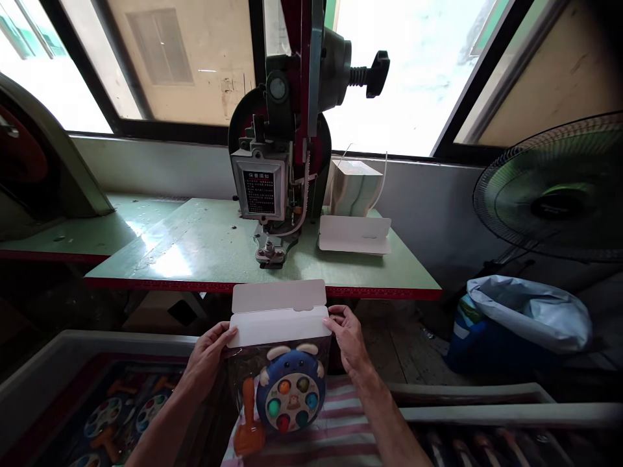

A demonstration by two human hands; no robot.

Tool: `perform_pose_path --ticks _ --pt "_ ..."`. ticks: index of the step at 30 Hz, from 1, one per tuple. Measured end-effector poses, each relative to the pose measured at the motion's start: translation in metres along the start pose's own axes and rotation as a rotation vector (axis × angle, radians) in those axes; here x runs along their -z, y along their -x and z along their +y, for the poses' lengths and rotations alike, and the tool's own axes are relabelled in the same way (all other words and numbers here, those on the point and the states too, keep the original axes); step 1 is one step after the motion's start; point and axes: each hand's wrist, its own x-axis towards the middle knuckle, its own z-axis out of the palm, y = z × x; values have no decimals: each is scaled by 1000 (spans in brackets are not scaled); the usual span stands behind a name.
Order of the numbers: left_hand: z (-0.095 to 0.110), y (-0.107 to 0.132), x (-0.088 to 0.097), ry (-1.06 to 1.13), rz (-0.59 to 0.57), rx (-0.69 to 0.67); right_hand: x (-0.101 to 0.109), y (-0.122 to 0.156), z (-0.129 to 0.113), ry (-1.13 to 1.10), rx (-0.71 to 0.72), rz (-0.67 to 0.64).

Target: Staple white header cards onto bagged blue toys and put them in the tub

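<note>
My left hand (211, 347) pinches the left end of a folded white header card (277, 327), and my right hand (348, 334) pinches its right end. Below the card hangs a clear plastic bag. Inside it are a blue animal-shaped toy (291, 389) with a round face of coloured knobs and an orange toy hammer (249, 425). The card's upper flap stands raised, just in front of the red table edge. Beyond it, apart from the card, is the foot of a stapling machine (270, 253).
A stack of cards (355, 188) and a folded white card (354, 235) sit right of the machine on the green table (209, 240). Left is a bin (121, 340) of similar toys; at right are a fan (555, 194), a sack (530, 305) and a second bin (506, 413).
</note>
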Motion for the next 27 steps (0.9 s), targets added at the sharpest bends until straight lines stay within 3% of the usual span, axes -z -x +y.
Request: perform_pose_path --ticks 4,9,18,24,27 --pt "6 1 5 -13 -56 4 3 2 -14 -55 -46 -126" --pt "1 2 5 5 -42 -32 9 1 -23 -54 -113 -310" --pt "-13 5 6 38 -13 -71 21 1 -10 -36 -187 -362" --pt "-6 8 -1 16 39 -37 22 1 -17 86 -43 -377" --pt "-4 9 1 10 -8 -48 20 0 -16 155 24 -339"
